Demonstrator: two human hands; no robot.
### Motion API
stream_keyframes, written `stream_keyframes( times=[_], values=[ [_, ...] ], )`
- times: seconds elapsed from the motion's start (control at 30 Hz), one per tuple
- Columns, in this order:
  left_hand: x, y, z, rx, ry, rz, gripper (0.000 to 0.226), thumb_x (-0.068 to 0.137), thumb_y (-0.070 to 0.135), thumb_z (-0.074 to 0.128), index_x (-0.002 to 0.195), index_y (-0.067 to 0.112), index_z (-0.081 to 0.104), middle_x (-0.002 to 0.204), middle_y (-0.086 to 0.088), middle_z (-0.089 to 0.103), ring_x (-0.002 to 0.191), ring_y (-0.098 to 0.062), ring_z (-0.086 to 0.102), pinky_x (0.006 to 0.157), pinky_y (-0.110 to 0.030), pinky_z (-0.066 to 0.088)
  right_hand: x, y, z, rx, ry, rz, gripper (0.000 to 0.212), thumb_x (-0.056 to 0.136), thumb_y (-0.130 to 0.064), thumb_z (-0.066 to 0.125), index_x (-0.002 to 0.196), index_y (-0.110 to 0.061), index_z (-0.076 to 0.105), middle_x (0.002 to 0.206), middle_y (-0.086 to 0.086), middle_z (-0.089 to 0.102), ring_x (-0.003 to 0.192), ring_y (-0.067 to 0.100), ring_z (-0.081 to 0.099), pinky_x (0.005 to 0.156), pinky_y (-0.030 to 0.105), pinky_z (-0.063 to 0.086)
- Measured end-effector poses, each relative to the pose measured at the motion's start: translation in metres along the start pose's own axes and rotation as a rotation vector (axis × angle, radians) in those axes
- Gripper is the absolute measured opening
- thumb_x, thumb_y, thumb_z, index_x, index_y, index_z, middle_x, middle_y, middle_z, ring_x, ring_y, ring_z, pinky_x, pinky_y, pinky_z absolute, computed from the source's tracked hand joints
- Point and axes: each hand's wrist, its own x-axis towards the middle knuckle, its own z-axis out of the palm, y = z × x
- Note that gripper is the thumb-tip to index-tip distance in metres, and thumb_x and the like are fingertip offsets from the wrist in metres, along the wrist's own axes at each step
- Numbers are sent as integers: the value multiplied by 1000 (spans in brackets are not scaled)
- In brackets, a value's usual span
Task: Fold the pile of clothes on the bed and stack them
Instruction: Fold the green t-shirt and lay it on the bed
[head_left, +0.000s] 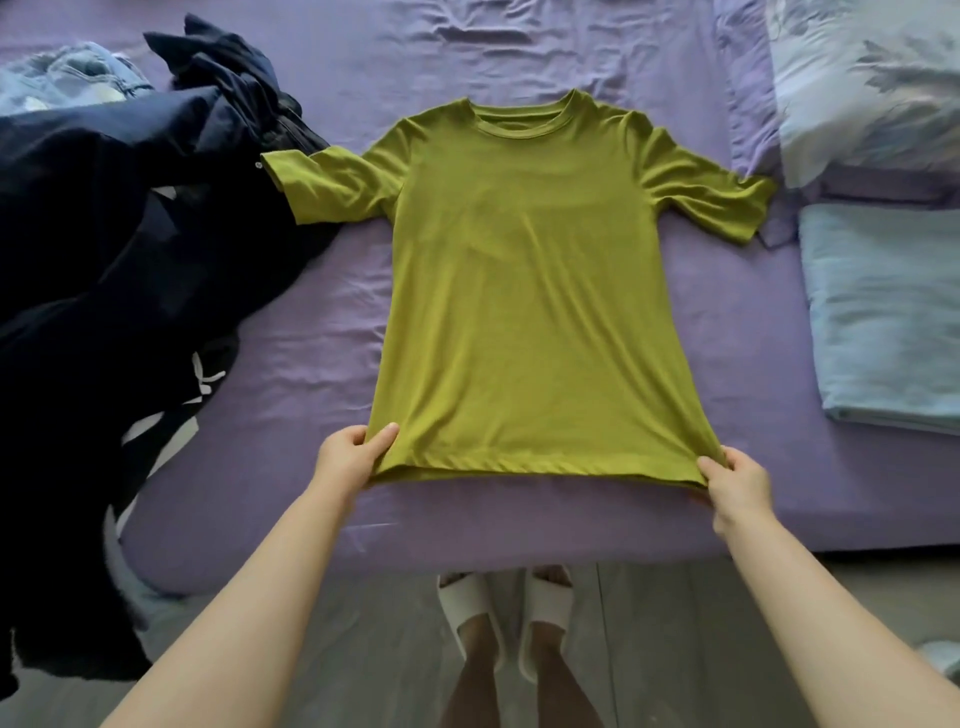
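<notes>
An olive-green T-shirt (524, 280) lies spread flat on the purple bed sheet (291, 364), collar away from me, both sleeves out to the sides. My left hand (349, 453) pinches the hem's left corner, thumb on top of the fabric. My right hand (733, 483) pinches the hem's right corner. The hem is pulled taut between them near the bed's front edge. A heap of dark navy clothes (104, 260) lies on the left of the bed, and the shirt's left sleeve rests on it.
Light blue jeans (72, 78) lie at the far left behind the dark heap. A patterned pillow (872, 88) and a folded pale blue cloth (883, 312) sit at the right. My feet in white slippers (506, 618) stand on the floor below the bed edge.
</notes>
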Motion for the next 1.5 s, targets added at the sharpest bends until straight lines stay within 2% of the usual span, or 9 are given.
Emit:
stream_keyframes(
  times=[0.1, 0.2, 0.33, 0.47, 0.6, 0.87, 0.97, 1.27, 1.5],
  values=[
    [-3, -7, 6, -141, -83, -96, 15, 94, 17, 60, 82, 8, 63, 57, 1, 52, 44, -5, 44, 40, -15, 34, -2, -5, 12, 361, -5, 174, 24, 96, 4, 43, 96, -18, 52, 89, 7, 56, 71, 15, 51, 68, 34, 46],
    [-1, -13, 10, -29, -16, -77, 22, 97, 22, 55, 79, 9, 56, 56, -2, 41, 42, -13, 37, 41, -21, 26, -1, -4, 17, 405, 30, 189, 23, 96, 3, 43, 93, -18, 52, 84, 2, 54, 71, 15, 51, 64, 34, 46],
    [-2, -20, 5, 49, 96, 15, 18, 91, 24, 62, 86, 7, 63, 62, -2, 51, 53, -18, 41, 49, -29, 33, 0, 5, 10, 172, 77, 79, 25, 94, -1, 50, 119, -1, 54, 101, 11, 57, 88, 24, 53, 65, 31, 44],
    [-5, -25, 0, 227, 136, 15, 17, 83, 13, 70, 99, 6, 65, 91, -9, 67, 85, -29, 63, 75, -38, 48, -4, 9, 4, -103, 102, 4, 28, 87, -3, 61, 115, -3, 58, 112, 17, 63, 100, 32, 59, 80, 36, 44],
    [-7, -21, 2, 288, 217, -47, 24, 81, 14, 69, 105, 13, 63, 105, -7, 64, 95, -30, 62, 80, -36, 48, -16, 2, 5, -282, 115, -54, 31, 85, -6, 64, 115, -2, 58, 113, 18, 64, 106, 33, 58, 81, 33, 40],
    [-27, 33, 50, 170, -25, 20, 17, 82, 15, 68, 97, 15, 61, 101, -9, 68, 92, -27, 66, 82, -38, 53, -24, -41, 13, -373, 53, -132, 31, 87, -12, 62, 117, -7, 59, 118, 15, 61, 108, 32, 56, 82, 31, 40],
    [-27, 57, 74, 168, -92, 13, 14, 83, 14, 65, 95, 16, 59, 94, -5, 66, 71, -21, 63, 68, -32, 49, -15, -61, 19, -353, 4, -159, 30, 87, -10, 63, 116, -5, 60, 117, 16, 62, 108, 31, 57, 83, 31, 40],
    [9, 141, 157, 267, -202, 47, 5, 87, 17, 59, 91, 20, 59, 81, 8, 61, 61, -9, 60, 66, -26, 48, 78, -126, 24, -366, -128, -244, 27, 87, -9, 63, 114, -3, 62, 114, 18, 63, 106, 30, 58, 91, 33, 41],
    [54, 224, 246, 313, -303, 108, 12, 89, 21, 57, 100, 21, 61, 99, -1, 66, 81, -15, 63, 75, -29, 52, 192, -190, 14, -421, -139, -261, 40, 91, -16, 60, 127, -2, 51, 126, 19, 53, 112, 31, 53, 93, 34, 40]
  ],
)
